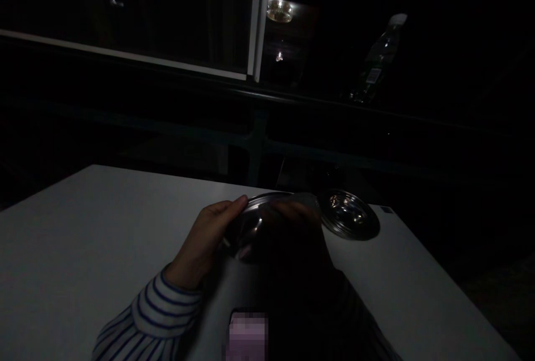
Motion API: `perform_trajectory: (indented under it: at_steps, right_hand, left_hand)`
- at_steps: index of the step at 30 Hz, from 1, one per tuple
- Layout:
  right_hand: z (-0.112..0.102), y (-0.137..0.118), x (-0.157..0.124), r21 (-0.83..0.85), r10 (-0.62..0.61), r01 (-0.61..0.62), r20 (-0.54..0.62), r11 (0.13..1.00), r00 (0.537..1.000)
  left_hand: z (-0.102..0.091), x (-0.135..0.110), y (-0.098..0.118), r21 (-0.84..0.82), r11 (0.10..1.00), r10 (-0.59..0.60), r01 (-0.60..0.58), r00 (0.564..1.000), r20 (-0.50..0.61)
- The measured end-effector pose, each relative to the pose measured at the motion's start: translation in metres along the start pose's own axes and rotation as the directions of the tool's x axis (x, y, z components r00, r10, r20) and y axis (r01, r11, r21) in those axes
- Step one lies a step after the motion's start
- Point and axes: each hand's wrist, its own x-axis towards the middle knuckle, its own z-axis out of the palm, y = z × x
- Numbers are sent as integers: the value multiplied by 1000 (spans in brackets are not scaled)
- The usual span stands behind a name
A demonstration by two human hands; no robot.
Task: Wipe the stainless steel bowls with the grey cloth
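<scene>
The scene is very dark. My left hand [207,241] grips the left rim of a shiny steel plate [251,224], which is tilted up above a white table [92,238]. My thumb lies along the plate's upper edge. My right hand [295,213] shows only as dim fingers over the plate's right side, and a dark cloth or sleeve hides the rest of it. A second steel plate [350,215] lies flat on the table just to the right.
Dark shelving with white frame bars [259,21] stands behind the table. A plastic bottle [378,60] leans at the back right. A small glass dish [279,10] glints on a shelf. The table's right edge drops into darkness.
</scene>
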Motion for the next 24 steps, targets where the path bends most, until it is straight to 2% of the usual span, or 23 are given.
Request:
perform_trajectory:
  at_steps: [3,7,14,18,21,24]
  right_hand:
    - [-7,6,3,73,29,-29,-2,997,1000]
    - [-11,19,3,124,185,-185,11,975,983]
    - [0,-7,0,-10,26,-27,-17,1000,1000]
    - [-5,8,2,107,83,-84,19,991,996]
    - [-9,18,3,95,133,-136,30,986,991]
    - [-8,10,3,43,51,-51,3,998,999]
  left_hand:
    - [-9,3,3,-23,1000,12,-12,1000,7]
    - [-11,4,6,-102,995,20,-16,999,37]
    - [1,2,-2,-31,999,-24,25,999,36]
    - [-7,6,-2,-84,996,13,-12,1000,14]
    - [-8,7,-1,-99,995,35,-34,999,10]
    - [-1,3,-2,-34,999,25,-24,999,28]
